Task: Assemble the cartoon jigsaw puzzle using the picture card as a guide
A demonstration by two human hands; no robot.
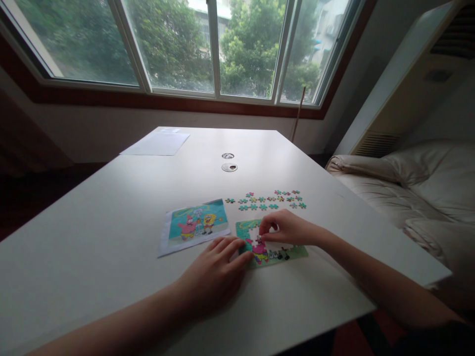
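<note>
A partly assembled jigsaw puzzle lies flat on the table, with pink, green and teal cartoon parts joined and a white gap inside. My left hand rests palm down at its left edge, fingers stretched out and touching the puzzle. Over the gap, my right hand pinches a small puzzle piece between thumb and forefinger, low against the puzzle; the fingertips partly cover it. Left of the puzzle lies a paper picture of the same cartoon figures. Several loose puzzle pieces are spread in rows behind the puzzle.
The white table carries white paper sheets at its far left and two round discs near the far middle. A pale sofa stands along the right. A thin stick leans below the window.
</note>
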